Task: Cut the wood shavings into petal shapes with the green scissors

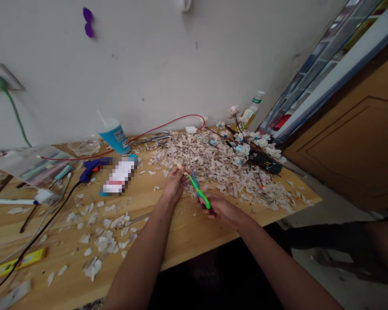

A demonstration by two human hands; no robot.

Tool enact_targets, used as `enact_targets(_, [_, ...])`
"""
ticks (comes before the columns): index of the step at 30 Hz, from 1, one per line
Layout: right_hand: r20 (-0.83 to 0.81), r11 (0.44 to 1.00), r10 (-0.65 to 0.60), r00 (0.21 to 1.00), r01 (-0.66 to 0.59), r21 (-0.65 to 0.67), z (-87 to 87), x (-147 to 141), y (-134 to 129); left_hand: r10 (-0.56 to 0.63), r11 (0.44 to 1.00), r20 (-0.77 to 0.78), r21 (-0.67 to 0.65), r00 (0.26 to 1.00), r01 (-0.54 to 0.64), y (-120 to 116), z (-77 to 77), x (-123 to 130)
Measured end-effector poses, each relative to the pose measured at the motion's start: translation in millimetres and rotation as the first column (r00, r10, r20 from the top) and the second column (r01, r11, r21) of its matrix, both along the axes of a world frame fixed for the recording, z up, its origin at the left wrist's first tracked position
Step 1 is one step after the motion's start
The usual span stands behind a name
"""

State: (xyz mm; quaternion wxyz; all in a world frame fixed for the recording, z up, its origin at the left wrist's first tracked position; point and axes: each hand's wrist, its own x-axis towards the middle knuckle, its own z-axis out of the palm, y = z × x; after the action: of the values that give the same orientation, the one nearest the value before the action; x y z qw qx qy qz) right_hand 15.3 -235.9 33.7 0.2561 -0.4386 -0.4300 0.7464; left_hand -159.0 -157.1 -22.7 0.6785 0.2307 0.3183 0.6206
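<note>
Near the middle of the frame, the left hand [174, 183] pinches a small pale piece [180, 166] in its fingers, while the right hand's [224, 211] fingers are wrapped round what look like green-and-blue scissors [198, 191], tips just beside the left fingertips. I'd call this the trimming step, though whether the blades touch the piece is too small to tell. Imo the next snip calls for a steady left pinch and blades clear of skin. Up and right, a messy heap of petal-like scraps [213, 163] covers the desk [181, 241], flowering branches [245, 148] at its upper right. Blue cup [114, 137] left of centre, plain wall [148, 64] up top, brown door [352, 137] far right.
</note>
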Motion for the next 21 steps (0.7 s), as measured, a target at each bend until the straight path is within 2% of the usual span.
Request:
enact_targets(2, [0.015,0.999,0.013,1.000,-0.013,0.031,-1.6,-1,-1,0.015,0.998,0.005,0.056,1.000,-0.015,1,-0.6,2])
enact_targets(4, [0.036,0.996,0.009,0.999,-0.012,0.094,-0.9,0,-1,0.073,0.990,-0.053,0.123,0.996,-0.066,4,-2.5,3])
enact_targets(6, [0.100,0.979,0.001,0.995,-0.022,0.201,3.9,2,0,0.177,0.970,-0.222,0.202,0.959,-0.132,6,-4.7,1])
enact_targets(8, [0.275,0.921,-0.016,0.961,-0.092,0.378,12.8,7,2,0.282,0.942,-0.447,0.296,0.849,-0.157,7,-5.6,-1])
enact_targets(9, [0.406,0.858,-0.068,0.911,-0.154,0.490,18.2,9,3,0.320,0.929,-0.540,0.340,0.779,-0.146,7,-5.1,-3])
enact_targets(11, [0.644,0.676,-0.279,0.712,-0.331,0.658,29.6,15,4,0.361,0.910,-0.672,0.404,0.647,-0.089,4,-2.0,-6])
enact_targets(12, [0.709,0.591,-0.394,0.584,-0.430,0.683,35.0,17,4,0.376,0.902,-0.717,0.429,0.587,-0.053,2,0.1,-7])
enact_targets(13, [0.740,0.528,-0.483,0.468,-0.519,0.672,40.0,19,3,0.390,0.892,-0.756,0.451,0.526,-0.014,0,2.3,-8])
enact_targets(14, [0.757,0.489,-0.531,0.380,-0.593,0.640,44.5,21,2,0.404,0.882,-0.788,0.470,0.464,0.030,-2,4.1,-8])
enact_targets(16, [0.786,0.446,-0.545,0.293,-0.692,0.568,52.1,22,-2,0.436,0.855,-0.825,0.504,0.360,0.121,-4,6.2,-8])
enact_targets(18, [0.800,0.416,-0.541,0.261,-0.743,0.524,57.4,22,-5,0.448,0.834,-0.845,0.513,0.293,0.205,-5,5.8,-7])
enact_targets(21, [0.817,0.410,-0.535,0.217,-0.778,0.475,61.5,22,-9,0.425,0.839,-0.883,0.467,0.202,0.280,-5,3.6,-6])
